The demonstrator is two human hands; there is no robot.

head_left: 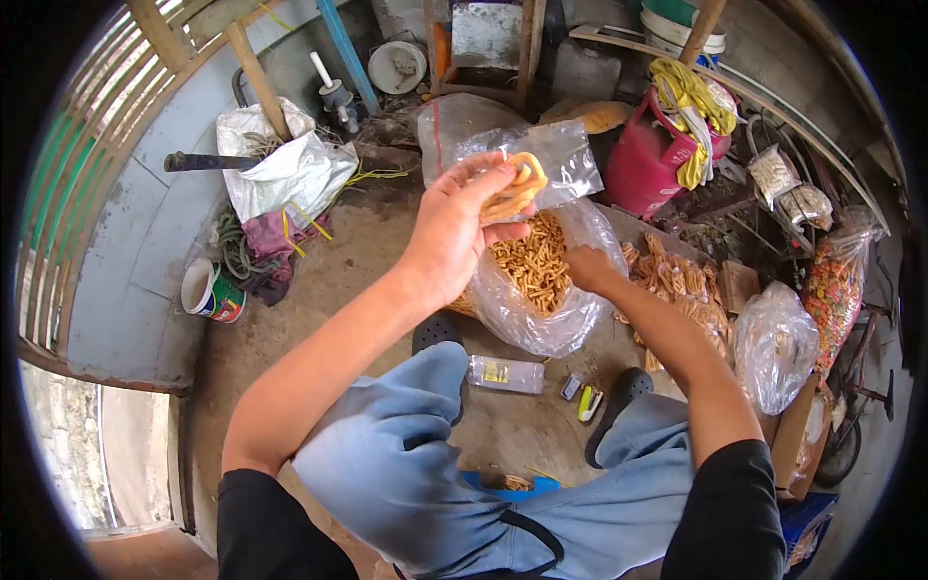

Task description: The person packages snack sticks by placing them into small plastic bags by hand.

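My left hand [454, 227] is raised over the large bag, its fingers closed around a small clear plastic bag [570, 159] with pale yellow, curved snack pieces [517, 188] by the fingertips. Below it, a large clear plastic bag [541, 333] stands open on the floor, filled with short golden-brown snack sticks [530, 259]. My right hand [592, 269] is at the right side of these sticks, fingers curled and their tips hidden. Packed bundles of snack sticks [691, 290] lie to the right.
A clear plastic container [506, 374], a green stapler [589, 403] and a small box [571, 387] lie between my feet. A pink gas cylinder [652, 159] stands behind right. A white sack [290, 169] and paint bucket [211, 290] are left. A bag of colourful snacks [836, 290] leans right.
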